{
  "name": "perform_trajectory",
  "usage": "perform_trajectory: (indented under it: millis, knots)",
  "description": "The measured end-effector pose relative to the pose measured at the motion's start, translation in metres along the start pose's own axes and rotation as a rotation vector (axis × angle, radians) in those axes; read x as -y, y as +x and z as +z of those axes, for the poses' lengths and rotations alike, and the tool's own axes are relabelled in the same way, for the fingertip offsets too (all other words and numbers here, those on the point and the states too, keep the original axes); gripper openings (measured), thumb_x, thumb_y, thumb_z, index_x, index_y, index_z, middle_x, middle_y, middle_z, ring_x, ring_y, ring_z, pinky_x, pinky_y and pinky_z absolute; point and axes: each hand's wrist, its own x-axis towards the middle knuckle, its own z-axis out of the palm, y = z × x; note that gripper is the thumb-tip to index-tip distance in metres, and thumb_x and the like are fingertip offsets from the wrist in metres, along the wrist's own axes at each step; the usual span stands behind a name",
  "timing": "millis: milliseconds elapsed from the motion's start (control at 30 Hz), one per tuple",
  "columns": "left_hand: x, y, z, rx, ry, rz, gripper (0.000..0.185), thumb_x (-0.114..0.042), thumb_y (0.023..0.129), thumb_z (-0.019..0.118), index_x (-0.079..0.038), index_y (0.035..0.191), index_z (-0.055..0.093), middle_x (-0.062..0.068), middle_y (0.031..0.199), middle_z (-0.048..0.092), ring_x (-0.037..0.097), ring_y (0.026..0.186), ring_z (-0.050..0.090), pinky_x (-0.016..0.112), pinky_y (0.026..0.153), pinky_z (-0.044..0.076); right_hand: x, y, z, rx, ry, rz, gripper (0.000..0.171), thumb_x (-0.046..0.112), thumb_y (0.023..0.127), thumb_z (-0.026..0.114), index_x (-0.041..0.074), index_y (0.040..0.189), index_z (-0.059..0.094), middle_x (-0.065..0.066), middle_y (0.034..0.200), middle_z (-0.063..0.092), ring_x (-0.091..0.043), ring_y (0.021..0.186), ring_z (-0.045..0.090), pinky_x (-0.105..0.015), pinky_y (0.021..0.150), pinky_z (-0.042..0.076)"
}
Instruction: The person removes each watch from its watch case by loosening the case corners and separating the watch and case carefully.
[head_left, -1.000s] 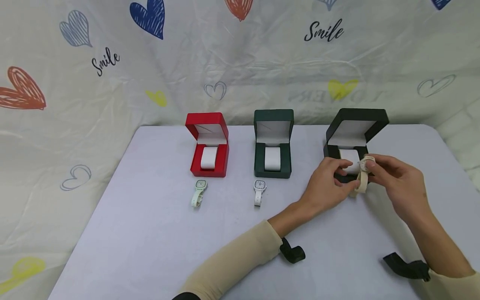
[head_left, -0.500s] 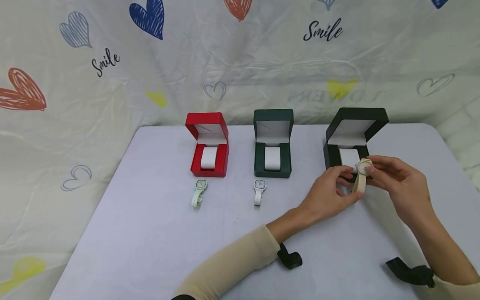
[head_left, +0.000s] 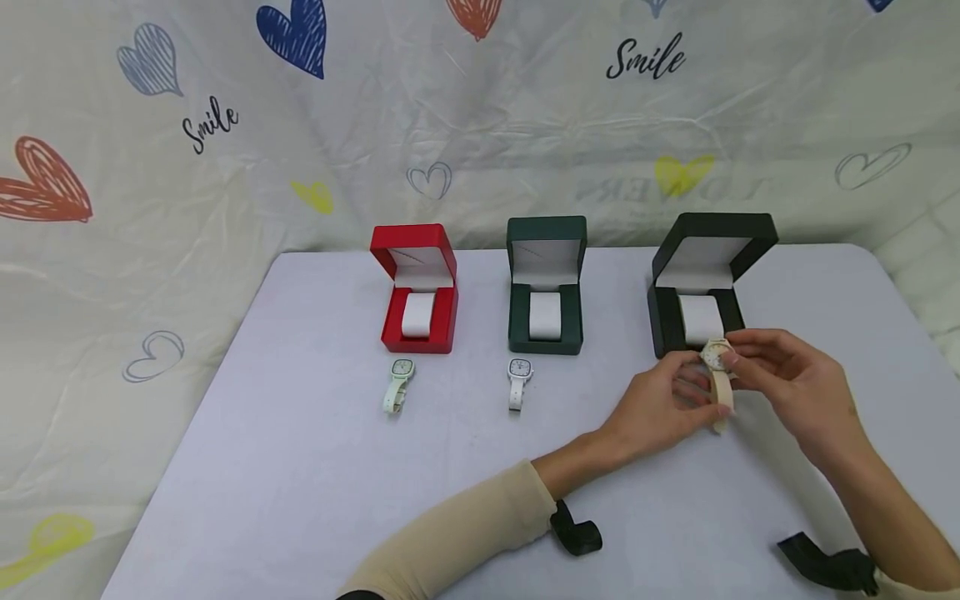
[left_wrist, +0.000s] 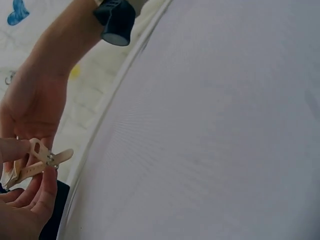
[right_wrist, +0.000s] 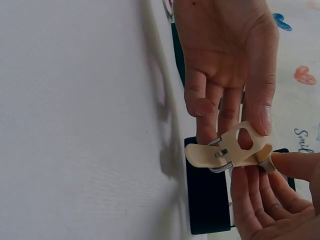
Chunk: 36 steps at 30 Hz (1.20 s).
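Note:
A cream wristwatch point(head_left: 720, 396) with a round face hangs between both hands, just in front of the open black watch box point(head_left: 667, 321). My right hand point(head_left: 798, 392) pinches it near the face with thumb and fingers. My left hand point(head_left: 660, 404) pinches the lower strap, thumb in front. From the right wrist, the strap's tip point(right_wrist: 200, 156) is seen running through a metal buckle point(right_wrist: 220, 167). The black box holds a white cushion point(head_left: 701, 318). A pale green watch point(head_left: 399, 385) lies before the red box point(head_left: 442, 321), a white watch point(head_left: 518, 383) before the green box point(head_left: 572, 321).
All three boxes stand in a row with lids raised along the back of the white-covered table point(head_left: 337, 483). White cushions fill the red and green boxes. A curtain point(head_left: 525, 108) printed with hearts hangs right behind the table's back edge.
Both hands have drawn the cream watch back toward the person, away from the black box. Its cushion and front are now less covered. The other watches and boxes stay put.

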Motion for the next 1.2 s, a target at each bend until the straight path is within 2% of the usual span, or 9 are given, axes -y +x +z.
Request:
perform_trajectory:
  millis: [100, 267, 400, 633, 933, 1200]
  knots:
    - [0.001, -0.003, 0.003, -0.004, -0.014, -0.006, 0.065, -0.014, 0.093, 0.079, -0.013, 0.148, 0.045, 0.004, 0.116, 0.074, -0.011, 0.089, 0.065, 0.004, 0.076, 0.053, -0.002, -0.002, 0.0, 0.01, -0.028, 0.012, 0.032, 0.016, 0.099, 0.072, 0.005, 0.128, 0.064, 0.025, 0.098, 0.07, 0.005, 0.08, 0.071, -0.012, 0.07, 0.058]
    - [0.0, -0.009, 0.006, -0.014, -0.017, -0.015, 0.079, -0.013, 0.092, 0.08, -0.02, 0.156, 0.035, 0.002, 0.114, 0.075, -0.016, 0.081, 0.061, 0.004, 0.074, 0.053, -0.006, -0.005, -0.001, 0.043, -0.012, 0.004, 0.028, 0.014, 0.099, 0.072, 0.012, 0.126, 0.066, 0.025, 0.099, 0.071, 0.004, 0.079, 0.072, -0.012, 0.069, 0.057]
    - [-0.001, -0.014, 0.006, -0.014, -0.018, -0.02, 0.079, -0.014, 0.092, 0.08, -0.024, 0.156, 0.034, 0.001, 0.116, 0.074, -0.015, 0.082, 0.062, 0.004, 0.075, 0.052, -0.01, -0.007, -0.002, 0.059, 0.001, -0.001, 0.026, 0.014, 0.099, 0.071, 0.014, 0.125, 0.066, 0.025, 0.099, 0.072, 0.004, 0.079, 0.072, -0.012, 0.069, 0.057]
    - [-0.002, -0.019, 0.005, 0.002, 0.003, -0.013, 0.074, -0.012, 0.094, 0.078, -0.019, 0.156, 0.037, 0.003, 0.125, 0.071, -0.012, 0.087, 0.065, 0.004, 0.075, 0.052, -0.015, -0.009, -0.002, 0.071, -0.003, 0.028, 0.027, 0.016, 0.1, 0.07, 0.014, 0.127, 0.066, 0.027, 0.101, 0.072, 0.005, 0.082, 0.073, -0.013, 0.07, 0.057]
    - [-0.002, -0.022, 0.007, -0.002, 0.045, -0.018, 0.073, -0.011, 0.094, 0.077, -0.015, 0.155, 0.039, 0.004, 0.126, 0.071, -0.011, 0.088, 0.065, 0.003, 0.073, 0.052, -0.021, -0.01, 0.001, 0.091, -0.003, 0.049, 0.022, 0.017, 0.101, 0.07, 0.016, 0.123, 0.065, 0.028, 0.1, 0.071, 0.007, 0.083, 0.071, -0.013, 0.07, 0.058]
    - [-0.001, -0.023, 0.009, 0.019, 0.059, -0.043, 0.075, -0.012, 0.094, 0.078, -0.011, 0.157, 0.038, 0.003, 0.127, 0.07, -0.014, 0.083, 0.063, 0.003, 0.071, 0.052, -0.026, -0.01, 0.002, 0.114, -0.056, 0.063, 0.026, 0.019, 0.101, 0.07, 0.008, 0.123, 0.064, 0.03, 0.096, 0.069, 0.011, 0.085, 0.068, -0.011, 0.069, 0.056]
